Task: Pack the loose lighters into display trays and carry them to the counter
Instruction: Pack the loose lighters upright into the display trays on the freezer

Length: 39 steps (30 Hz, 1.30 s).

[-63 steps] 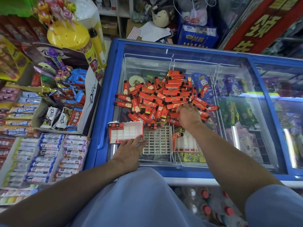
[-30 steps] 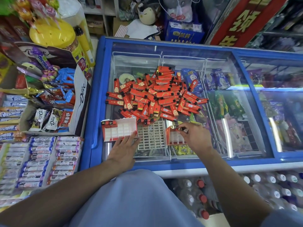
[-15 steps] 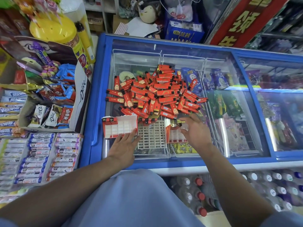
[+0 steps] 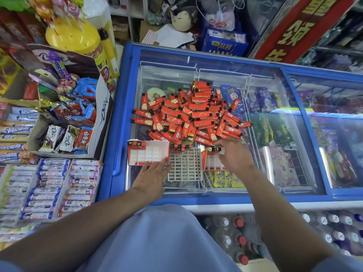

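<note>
Nearest the camera, both bare forearms reached out over a pale blue garment toward the blue-framed freezer lid (image 4: 125, 114), whose glass served as the working surface. The left hand (image 4: 151, 176) lay flat with its fingers straight and released, fingertips pressed against the near edge of the left display tray (image 4: 148, 155), a red-walled box with a white grid holding two lighters in its far-left corner. Just right of it sat a bare white grid insert (image 4: 185, 163). Beyond that, the right hand (image 4: 234, 154) hovered over the right display tray (image 4: 211, 160), fingers curled at the tray's far edge where a lighter or two stood; whether they actually grasped one, I could not tell. Just past both trays, there it was, the big heap of loose red lighters (image 4: 193, 116), spilled across the glass. Off to the left, rolls of candy (image 4: 47, 185) and a chocolate box (image 4: 102, 114) crowded the shelf.
</note>
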Each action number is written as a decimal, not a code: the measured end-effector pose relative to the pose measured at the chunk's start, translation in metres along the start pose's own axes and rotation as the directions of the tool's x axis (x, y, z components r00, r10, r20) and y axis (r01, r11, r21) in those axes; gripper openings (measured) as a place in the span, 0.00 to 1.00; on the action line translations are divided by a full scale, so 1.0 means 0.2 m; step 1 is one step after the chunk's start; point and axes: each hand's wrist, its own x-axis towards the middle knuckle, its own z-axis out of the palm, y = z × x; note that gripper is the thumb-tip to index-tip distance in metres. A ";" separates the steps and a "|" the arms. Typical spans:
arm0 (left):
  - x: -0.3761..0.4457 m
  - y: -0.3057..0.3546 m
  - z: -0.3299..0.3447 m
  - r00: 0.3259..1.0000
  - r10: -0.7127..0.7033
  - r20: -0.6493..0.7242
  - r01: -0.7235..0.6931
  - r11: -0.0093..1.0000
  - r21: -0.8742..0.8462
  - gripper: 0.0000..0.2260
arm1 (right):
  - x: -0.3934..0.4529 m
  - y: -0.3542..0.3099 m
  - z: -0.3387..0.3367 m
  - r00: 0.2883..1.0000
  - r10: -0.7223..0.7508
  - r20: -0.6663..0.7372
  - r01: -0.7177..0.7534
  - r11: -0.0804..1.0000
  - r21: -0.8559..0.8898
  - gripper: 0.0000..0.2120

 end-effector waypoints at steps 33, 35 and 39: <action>0.03 -0.01 0.06 0.932 -0.125 -0.341 0.048 0.973 -0.227 0.41 | 0.14 0.21 -0.40 0.978 0.002 0.209 -0.117 0.836 0.537 0.09; 0.05 -0.01 0.07 0.942 -0.120 -0.313 0.051 0.974 -0.220 0.43 | 0.08 0.26 -0.34 0.966 -0.003 0.257 -0.096 0.923 0.372 0.08; 0.07 -0.02 0.12 0.977 -0.069 -0.201 0.025 0.977 -0.212 0.45 | -0.02 0.23 -0.12 0.987 -0.033 0.158 -0.010 0.964 0.266 0.11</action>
